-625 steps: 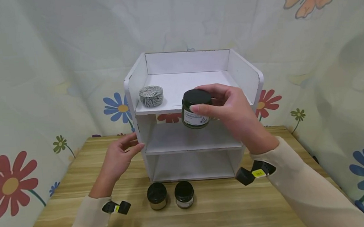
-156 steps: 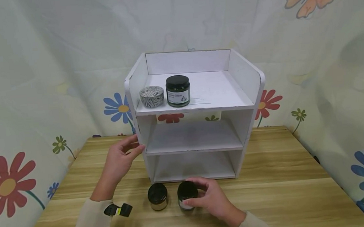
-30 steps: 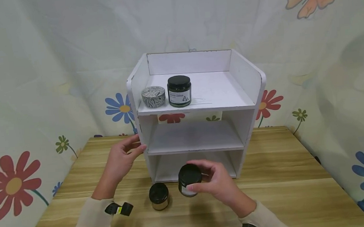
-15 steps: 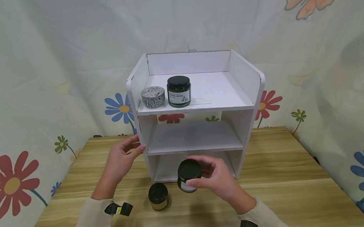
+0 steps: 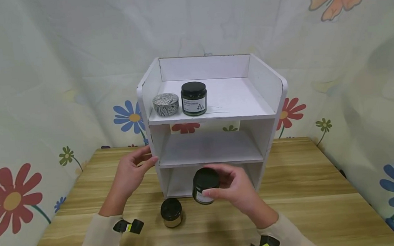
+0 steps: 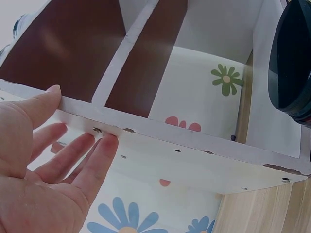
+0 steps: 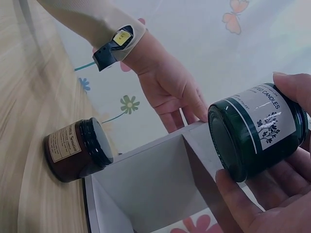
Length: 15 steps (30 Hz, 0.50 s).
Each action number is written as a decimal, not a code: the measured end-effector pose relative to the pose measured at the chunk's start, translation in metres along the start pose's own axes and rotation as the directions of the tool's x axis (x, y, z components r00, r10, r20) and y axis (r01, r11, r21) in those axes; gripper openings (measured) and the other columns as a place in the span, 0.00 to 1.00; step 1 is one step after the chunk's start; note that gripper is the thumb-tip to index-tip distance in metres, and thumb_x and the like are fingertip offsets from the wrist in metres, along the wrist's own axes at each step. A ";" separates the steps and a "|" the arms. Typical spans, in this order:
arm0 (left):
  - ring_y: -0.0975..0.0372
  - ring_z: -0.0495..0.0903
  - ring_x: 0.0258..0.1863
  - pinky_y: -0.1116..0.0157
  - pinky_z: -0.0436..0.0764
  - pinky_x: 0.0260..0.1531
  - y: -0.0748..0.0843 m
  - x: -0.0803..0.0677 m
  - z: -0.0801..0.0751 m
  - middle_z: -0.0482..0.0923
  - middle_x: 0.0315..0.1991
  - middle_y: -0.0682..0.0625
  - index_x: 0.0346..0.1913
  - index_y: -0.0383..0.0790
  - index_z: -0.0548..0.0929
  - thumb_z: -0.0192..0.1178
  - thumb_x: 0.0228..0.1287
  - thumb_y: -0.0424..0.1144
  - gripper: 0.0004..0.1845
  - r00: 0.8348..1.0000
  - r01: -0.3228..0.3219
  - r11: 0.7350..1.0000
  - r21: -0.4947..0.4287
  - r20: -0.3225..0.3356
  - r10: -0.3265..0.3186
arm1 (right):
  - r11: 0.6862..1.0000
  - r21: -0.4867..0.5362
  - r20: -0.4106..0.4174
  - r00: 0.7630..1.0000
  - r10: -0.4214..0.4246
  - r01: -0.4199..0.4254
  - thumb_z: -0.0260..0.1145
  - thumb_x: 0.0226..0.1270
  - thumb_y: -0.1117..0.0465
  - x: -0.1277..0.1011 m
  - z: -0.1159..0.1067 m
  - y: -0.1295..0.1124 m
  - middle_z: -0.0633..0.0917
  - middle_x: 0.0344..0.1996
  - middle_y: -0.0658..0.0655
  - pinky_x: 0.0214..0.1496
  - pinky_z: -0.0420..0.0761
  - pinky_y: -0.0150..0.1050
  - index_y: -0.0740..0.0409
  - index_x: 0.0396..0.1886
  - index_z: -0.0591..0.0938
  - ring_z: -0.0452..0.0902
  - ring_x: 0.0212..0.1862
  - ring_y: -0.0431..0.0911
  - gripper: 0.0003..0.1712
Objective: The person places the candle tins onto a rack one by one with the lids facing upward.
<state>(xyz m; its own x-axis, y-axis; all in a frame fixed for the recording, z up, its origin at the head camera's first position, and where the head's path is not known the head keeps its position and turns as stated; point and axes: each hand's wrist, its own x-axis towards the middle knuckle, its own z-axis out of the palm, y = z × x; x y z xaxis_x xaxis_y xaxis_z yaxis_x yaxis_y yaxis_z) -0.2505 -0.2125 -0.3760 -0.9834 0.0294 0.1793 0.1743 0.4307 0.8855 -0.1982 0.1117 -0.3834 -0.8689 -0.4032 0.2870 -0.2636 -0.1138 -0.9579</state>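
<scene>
My right hand [image 5: 235, 187] grips a dark green scented-candle jar [image 5: 206, 182] by its sides, in front of the shelf's lowest compartment. Its black lid and white label show; the right wrist view gives the jar's [image 7: 255, 131] base and plant print. My left hand [image 5: 129, 174] rests on the left side panel of the white shelf [image 5: 211, 163]. In the left wrist view its thumb [image 6: 48, 99] lies on the panel's front edge, while the fairly straight fingers touch the outer face. An amber candle jar [image 5: 171, 213] with a black lid stands on the table before the shelf.
On the top shelf, toward the left, a round zebra-patterned tin [image 5: 166, 105] stands beside a green candle jar [image 5: 194, 99]. The wooden table [image 5: 313, 191] extends to both sides of the shelf. Flowered cloth [image 5: 50, 72] hangs around it.
My right hand has lifted the scented-candle jar off the table toward the shelf, rising slightly over the last second. The green jar held earliest now stands on top. My left hand has stayed put.
</scene>
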 end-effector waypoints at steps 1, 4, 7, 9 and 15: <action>0.48 0.77 0.67 0.44 0.80 0.63 0.000 0.000 0.000 0.74 0.71 0.49 0.73 0.54 0.74 0.66 0.66 0.60 0.35 1.000 0.000 1.000 0.000 0.000 0.000 | 1.000 -0.002 -0.001 1.000 0.006 -0.006 0.82 0.53 0.63 0.000 0.000 0.000 0.85 0.56 0.63 0.50 0.89 0.39 0.58 0.62 0.82 0.88 0.47 0.48 0.34; 0.48 0.77 0.67 0.44 0.80 0.63 0.000 0.000 0.000 0.74 0.71 0.49 0.73 0.55 0.74 0.66 0.66 0.60 0.35 1.000 -0.003 1.000 0.001 0.000 0.003 | 1.000 -0.011 -0.005 1.000 0.015 -0.015 0.82 0.54 0.63 0.001 0.000 -0.003 0.85 0.56 0.63 0.50 0.89 0.39 0.57 0.62 0.83 0.88 0.47 0.48 0.34; 0.48 0.78 0.67 0.44 0.80 0.62 -0.001 0.000 0.000 0.75 0.71 0.48 0.73 0.53 0.74 0.66 0.66 0.60 0.35 1.000 -0.019 1.000 0.008 -0.001 0.019 | 1.000 -0.014 -0.006 1.000 0.005 -0.005 0.82 0.54 0.63 0.002 -0.001 -0.005 0.85 0.56 0.64 0.49 0.89 0.38 0.58 0.62 0.83 0.88 0.47 0.47 0.34; 0.48 0.78 0.66 0.44 0.81 0.62 -0.001 0.000 -0.001 0.76 0.70 0.48 0.73 0.52 0.75 0.66 0.66 0.60 0.35 1.000 -0.028 1.000 0.012 -0.002 0.028 | 1.000 -0.014 -0.005 1.000 -0.008 0.008 0.82 0.54 0.63 0.002 -0.002 -0.006 0.85 0.56 0.64 0.49 0.89 0.38 0.59 0.62 0.82 0.88 0.47 0.46 0.34; 0.48 0.78 0.66 0.44 0.81 0.62 -0.002 0.000 -0.001 0.76 0.70 0.48 0.73 0.52 0.75 0.65 0.67 0.59 0.34 1.000 -0.031 0.999 0.016 -0.003 0.031 | 1.000 -0.013 0.001 1.000 -0.020 0.020 0.83 0.53 0.63 0.004 -0.003 -0.012 0.85 0.54 0.64 0.48 0.89 0.37 0.61 0.62 0.83 0.88 0.46 0.46 0.34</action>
<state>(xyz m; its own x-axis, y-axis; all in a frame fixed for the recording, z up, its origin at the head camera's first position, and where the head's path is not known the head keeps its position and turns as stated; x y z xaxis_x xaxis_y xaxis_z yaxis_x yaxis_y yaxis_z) -0.2512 -0.2141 -0.3770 -0.9773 0.0400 0.2082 0.2041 0.4442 0.8724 -0.1995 0.1139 -0.3712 -0.8627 -0.4021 0.3065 -0.2866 -0.1106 -0.9517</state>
